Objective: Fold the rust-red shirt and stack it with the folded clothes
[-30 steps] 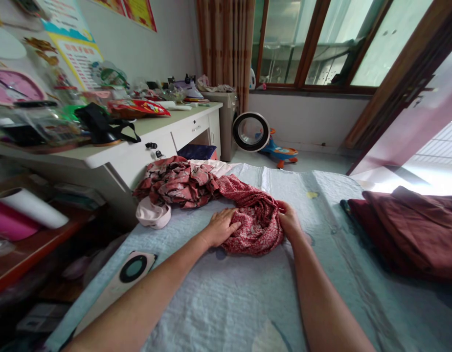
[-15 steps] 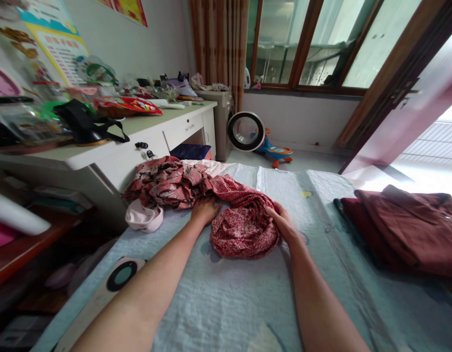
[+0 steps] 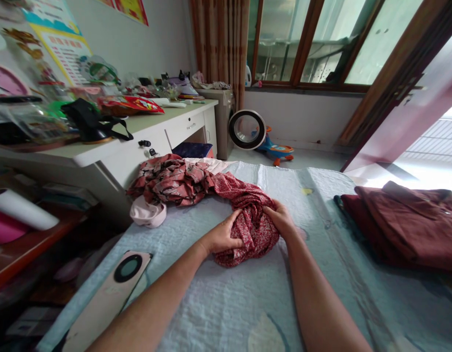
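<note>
Both hands, left hand [image 3: 223, 235] and right hand [image 3: 281, 218], clamp the red floral garment [image 3: 252, 230]; gather it evenly, mid-bed [image 3: 226, 303].

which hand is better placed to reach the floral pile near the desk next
Left, probably: the left hand grips the red patterned cloth bundle on the side facing the crumpled pink floral garment.

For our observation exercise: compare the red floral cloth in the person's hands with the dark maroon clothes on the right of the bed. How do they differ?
The red floral cloth is patterned; the maroon clothes are plain. The floral cloth is bunched and gripped by the left hand and right hand; the maroon clothes lie flat, untouched. Both rest on the pale blue quilt.
</note>
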{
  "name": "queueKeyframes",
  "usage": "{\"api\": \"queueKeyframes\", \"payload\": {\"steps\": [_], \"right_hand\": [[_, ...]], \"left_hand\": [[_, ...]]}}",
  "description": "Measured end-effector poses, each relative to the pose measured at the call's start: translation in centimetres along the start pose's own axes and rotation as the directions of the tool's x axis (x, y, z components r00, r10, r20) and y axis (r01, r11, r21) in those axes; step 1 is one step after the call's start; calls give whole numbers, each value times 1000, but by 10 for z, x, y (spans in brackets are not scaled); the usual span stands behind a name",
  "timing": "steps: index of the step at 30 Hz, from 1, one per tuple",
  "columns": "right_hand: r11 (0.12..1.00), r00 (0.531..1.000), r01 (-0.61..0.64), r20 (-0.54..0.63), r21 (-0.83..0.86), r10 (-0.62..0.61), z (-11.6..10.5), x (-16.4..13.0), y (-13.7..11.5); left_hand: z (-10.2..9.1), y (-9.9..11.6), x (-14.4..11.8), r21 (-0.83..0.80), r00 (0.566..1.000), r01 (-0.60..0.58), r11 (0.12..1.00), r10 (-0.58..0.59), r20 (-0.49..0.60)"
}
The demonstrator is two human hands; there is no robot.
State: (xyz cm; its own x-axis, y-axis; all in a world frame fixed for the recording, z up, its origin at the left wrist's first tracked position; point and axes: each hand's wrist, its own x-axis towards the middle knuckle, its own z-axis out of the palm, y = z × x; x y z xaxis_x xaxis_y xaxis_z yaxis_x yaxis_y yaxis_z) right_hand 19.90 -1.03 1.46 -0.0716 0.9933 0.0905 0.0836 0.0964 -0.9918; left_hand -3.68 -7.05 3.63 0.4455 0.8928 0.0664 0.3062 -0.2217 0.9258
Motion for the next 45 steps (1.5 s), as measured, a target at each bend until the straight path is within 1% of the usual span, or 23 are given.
{"api": "queueKeyframes", "payload": {"steps": [3, 5, 7, 8, 10, 12, 14, 16, 17, 19, 21, 22, 23, 25, 27, 29, 31, 34, 37, 39, 42, 44, 45], "right_hand": [[995, 999, 22, -33, -101, -26, 1, 1, 0], [980, 991, 54, -107, -194, -76, 0, 2, 1], [974, 981, 76, -160, -211, -111, 0, 4, 3], [977, 979, 84, -167, -194, -117, 0, 5, 4], [984, 982, 93, -150, -153, -116, 1, 6, 7], [991, 986, 99, -123, -94, -110, 2, 6, 9], [997, 990, 81, -112, 2, -81, 3, 7, 10], [996, 991, 48, -130, 79, -37, 4, 7, 10], [996, 989, 34, -149, 81, -22, 5, 7, 9], [999, 979, 35, -199, -16, -37, 5, 5, 6], [972, 966, 91, -219, -218, -140, 4, 3, 2], [936, 960, 136, -191, -326, -206, 4, 1, 0], [890, 956, 188, -130, -416, -263, 4, -1, -3], [806, 952, 285, 53, -518, -303, 5, -7, -7], [758, 940, 340, 236, -557, -248, 7, -12, -11], [717, 926, 345, 343, -606, -156, 11, -17, -15], [667, 923, 316, 382, -675, -51, 16, -21, -19], [596, 910, 271, 403, -756, 97, 20, -26, -27], [515, 910, 244, 377, -822, 170, 25, -30, -30], [455, 929, 243, 341, -857, 145, 30, -31, -29], [397, 946, 297, 325, -869, 4, 40, -28, -29], [402, 932, 360, 342, -842, -119, 45, -26, -32], [428, 920, 392, 354, -814, -170, 46, -25, -34]], "left_hand": [[13, -3, 1, -45, 1000, 8, 999, -9, -24], [19, -6, 1, -170, 1000, 25, 985, -26, 0], [20, -7, -1, -305, 999, 49, 951, -46, 17], [19, -7, -3, -355, 998, 57, 933, -62, -2], [12, -7, -5, -410, 988, 42, 911, -100, -119], [1, -8, -5, -438, 942, -23, 899, -127, -311], [-12, -10, -4, -478, 865, -103, 872, -159, -477], [-23, -13, -2, -544, 798, -168, 822, -211, -565], [-28, -15, -1, -577, 773, -193, 794, -239, -588], [-35, -20, 0, -622, 730, -234, 747, -287, -620], [-40, -25, 1, -639, 678, -250, 727, -340, -652], [-42, -29, 2, -643, 650, -246, 726, -369, -665], [-44, -32, 2, -642, 623, -240, 729, -391, -677], [-46, -38, 3, -622, 583, -241, 745, -402, -706], [-49, -42, 4, -578, 552, -268, 771, -369, -748], [-50, -44, 5, -543, 527, -297, 785, -340, -779], [-50, -44, 6, -540, 537, -296, 788, -330, -776], [-48, -44, 6, -525, 602, -234, 819, -302, -739], [-45, -44, 6, -436, 655, -177, 882, -224, -721], [-43, -42, 5, -390, 682, -164, 906, -182, -709], [-43, -37, 4, -374, 706, -137, 917, -174, -687], [-44, -34, 3, -372, 714, -108, 922, -188, -675], [-45, -34, 2, -375, 717, -99, 922, -195, -669]]}}
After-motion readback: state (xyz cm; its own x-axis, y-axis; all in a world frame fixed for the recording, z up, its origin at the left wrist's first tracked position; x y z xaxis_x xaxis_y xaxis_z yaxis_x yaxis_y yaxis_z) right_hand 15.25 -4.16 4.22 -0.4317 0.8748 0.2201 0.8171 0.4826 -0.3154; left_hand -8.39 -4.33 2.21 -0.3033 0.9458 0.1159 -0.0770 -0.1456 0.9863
